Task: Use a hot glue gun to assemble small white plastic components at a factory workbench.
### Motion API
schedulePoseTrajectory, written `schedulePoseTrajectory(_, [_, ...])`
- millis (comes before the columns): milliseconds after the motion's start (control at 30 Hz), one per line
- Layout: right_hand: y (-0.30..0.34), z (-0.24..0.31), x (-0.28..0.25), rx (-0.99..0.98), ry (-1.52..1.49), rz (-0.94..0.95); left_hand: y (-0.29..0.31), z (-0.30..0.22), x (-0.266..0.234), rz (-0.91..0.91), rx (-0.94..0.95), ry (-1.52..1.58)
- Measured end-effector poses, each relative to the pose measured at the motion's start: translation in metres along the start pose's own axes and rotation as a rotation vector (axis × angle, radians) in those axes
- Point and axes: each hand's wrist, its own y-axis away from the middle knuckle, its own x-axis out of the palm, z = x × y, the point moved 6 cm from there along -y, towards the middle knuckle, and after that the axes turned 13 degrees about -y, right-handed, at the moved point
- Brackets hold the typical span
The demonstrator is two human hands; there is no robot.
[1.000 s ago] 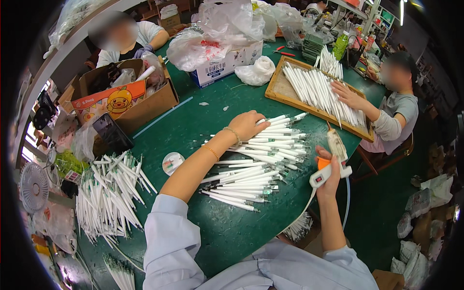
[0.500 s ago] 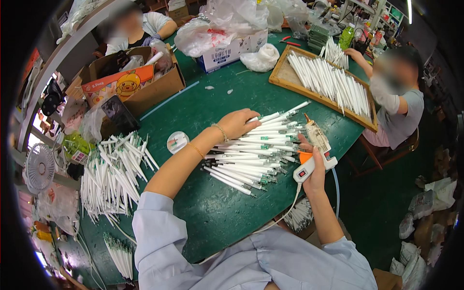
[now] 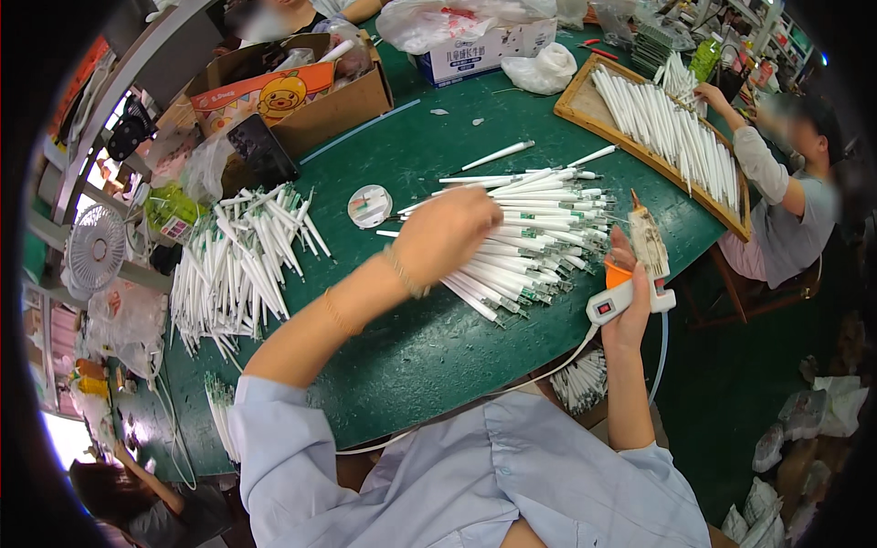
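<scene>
A fan-shaped pile of slim white pen-like sticks with green and clear ends lies on the green table in front of me. My left hand is above the pile's left side, its fingers curled inward; anything inside them is hidden. In my right hand is a white glue gun with an orange trigger, its nozzle pointing up and away at the pile's right end. One loose stick lies apart beyond the pile. A small round white dish sits left of my left hand.
Another heap of sticks covers the table's left side, behind it a phone and a carton. A wooden tray of white sticks stands far right, beside a co-worker's hand. The glue gun's cord crosses near my body.
My left hand has drawn back from the pile's far edge, and its fingers have curled. A stick now lies separate beyond the pile. The glue gun stays in my right hand; the whole view has shifted.
</scene>
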Motion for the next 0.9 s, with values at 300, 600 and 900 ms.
schedulePoseTrajectory(300, [0.018,-0.002,0.006,-0.15,0.155,0.051,0.077,-0.052,0.018,0.163,0.04,-0.148])
schedulePoseTrajectory(600, [0.042,0.005,0.017,-0.28,0.24,0.071,0.099,-0.054,-0.046,0.161,-0.378,-0.065])
schedulePoseTrajectory(900, [0.097,-0.055,0.077,0.493,0.046,0.562,0.174,-0.042,-0.064,0.176,-1.001,0.76])
